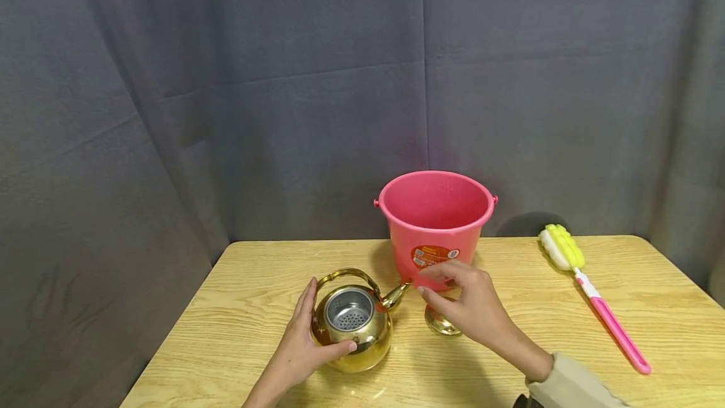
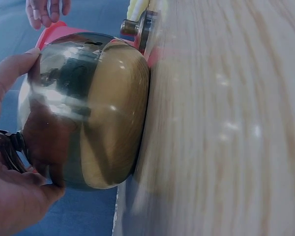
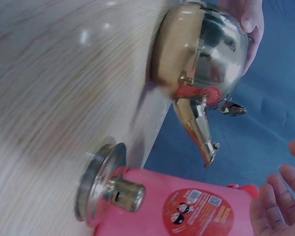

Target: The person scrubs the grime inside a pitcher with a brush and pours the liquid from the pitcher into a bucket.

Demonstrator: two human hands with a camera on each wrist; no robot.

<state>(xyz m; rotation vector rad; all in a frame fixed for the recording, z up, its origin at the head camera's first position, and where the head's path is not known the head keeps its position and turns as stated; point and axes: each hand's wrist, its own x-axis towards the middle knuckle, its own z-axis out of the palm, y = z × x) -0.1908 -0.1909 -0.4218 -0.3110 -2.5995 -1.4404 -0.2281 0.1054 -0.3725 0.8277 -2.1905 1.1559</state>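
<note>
A shiny gold teapot [image 1: 365, 345] stands on the table with its top uncovered, showing a perforated metal strainer [image 1: 350, 310] inside. Its spout points right and its handle [image 1: 348, 271] lies toward the back. My left hand [image 1: 303, 339] holds the pot's left side, thumb at the front and fingers behind. The gold lid [image 1: 438, 323] rests on the table right of the pot; in the right wrist view its knob [image 3: 128, 194] points away from the tabletop. Above the lid hovers my right hand [image 1: 467, 298], fingers loosely bent and apart from it, holding nothing.
Behind the lid stands a pink bucket [image 1: 436, 238] with an orange label. To the right lies a brush [image 1: 600, 304] with a yellow-and-white sponge head and pink handle. A grey curtain [image 1: 317, 143] hangs behind the wooden table [image 1: 238, 307].
</note>
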